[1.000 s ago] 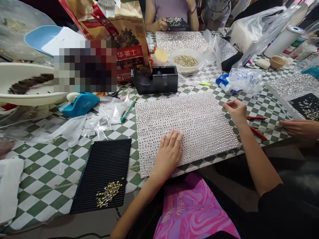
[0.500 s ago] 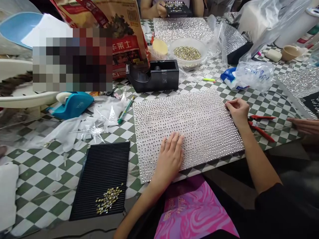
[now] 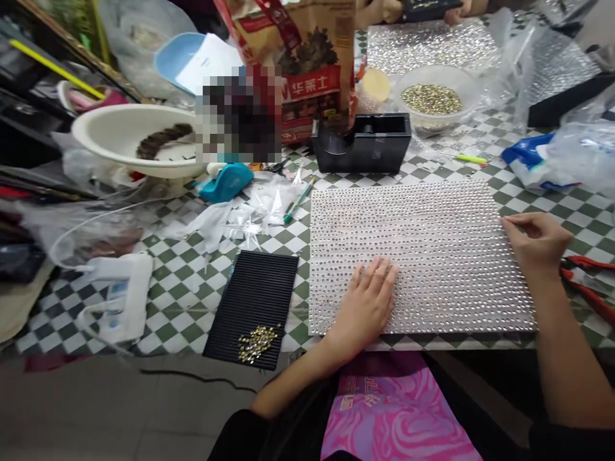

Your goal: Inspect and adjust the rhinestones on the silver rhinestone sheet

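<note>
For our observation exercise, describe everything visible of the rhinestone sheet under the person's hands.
The rhinestone sheet is a flat rectangular mat covered in tight rows of small glittering silvery studs. It lies on the green-and-white checked tablecloth, long side toward the person. The left hand rests on its near part; the right hand touches its right edge.

We read 华莱士, white characters running right to left on the red band of the paper snack bag (image 3: 307,70); the lettering on the pink marbled cloth (image 3: 394,416) is too warped for us to make out.
</note>
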Available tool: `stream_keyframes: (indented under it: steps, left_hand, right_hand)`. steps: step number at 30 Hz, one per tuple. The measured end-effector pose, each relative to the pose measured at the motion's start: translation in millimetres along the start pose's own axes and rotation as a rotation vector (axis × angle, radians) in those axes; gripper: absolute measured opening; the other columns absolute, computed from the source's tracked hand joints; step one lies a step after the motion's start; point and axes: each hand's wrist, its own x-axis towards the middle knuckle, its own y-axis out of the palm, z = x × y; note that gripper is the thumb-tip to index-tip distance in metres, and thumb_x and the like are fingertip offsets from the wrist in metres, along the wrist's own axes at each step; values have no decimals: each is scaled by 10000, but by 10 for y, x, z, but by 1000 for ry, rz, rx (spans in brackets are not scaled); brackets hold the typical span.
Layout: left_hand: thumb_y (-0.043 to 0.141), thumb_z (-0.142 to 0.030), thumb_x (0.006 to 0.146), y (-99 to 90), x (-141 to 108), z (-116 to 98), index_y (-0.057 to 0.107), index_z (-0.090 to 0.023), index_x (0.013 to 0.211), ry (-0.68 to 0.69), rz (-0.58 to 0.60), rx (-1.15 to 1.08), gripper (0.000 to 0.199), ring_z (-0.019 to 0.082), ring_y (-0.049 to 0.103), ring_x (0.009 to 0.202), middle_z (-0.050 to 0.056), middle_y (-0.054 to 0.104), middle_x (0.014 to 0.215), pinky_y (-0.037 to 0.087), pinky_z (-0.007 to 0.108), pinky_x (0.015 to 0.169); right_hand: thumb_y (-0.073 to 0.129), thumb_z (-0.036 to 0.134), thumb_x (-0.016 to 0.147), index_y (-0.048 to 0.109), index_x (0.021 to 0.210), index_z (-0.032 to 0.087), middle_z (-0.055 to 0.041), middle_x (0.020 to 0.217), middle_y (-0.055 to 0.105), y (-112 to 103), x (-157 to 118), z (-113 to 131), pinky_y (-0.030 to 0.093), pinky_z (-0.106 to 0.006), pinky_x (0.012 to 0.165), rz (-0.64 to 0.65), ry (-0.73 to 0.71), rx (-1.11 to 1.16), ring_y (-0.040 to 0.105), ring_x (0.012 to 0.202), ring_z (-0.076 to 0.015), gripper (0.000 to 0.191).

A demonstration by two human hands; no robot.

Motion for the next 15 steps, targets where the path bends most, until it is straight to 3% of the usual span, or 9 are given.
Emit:
stream_keyframes:
  steps: [6, 15]
  left_hand:
    - [278, -299, 1086, -4, -4, -11, 392, -147, 1562, -2, 39, -9, 513, 239, 321, 1543, 83, 439, 1631, 335, 457, 1251]
    - [294, -279, 1074, -5, -2, -24, 416, -134, 1546, 12, 19, 22, 508, 263, 357, 1523, 99, 464, 1612, 357, 477, 1225]
  right_hand:
    - [638, 538, 834, 727, 866, 583, -69, 957, 747, -55, -63, 67, 523, -685, 855, 74, 31, -8, 698, 1010, -439, 104]
    - [596, 553, 825, 719, 885, 603, -70, 974, 743, -42, -59, 12, 495, -716, 884, 69, 32, -35, 685, 1048, -451, 146]
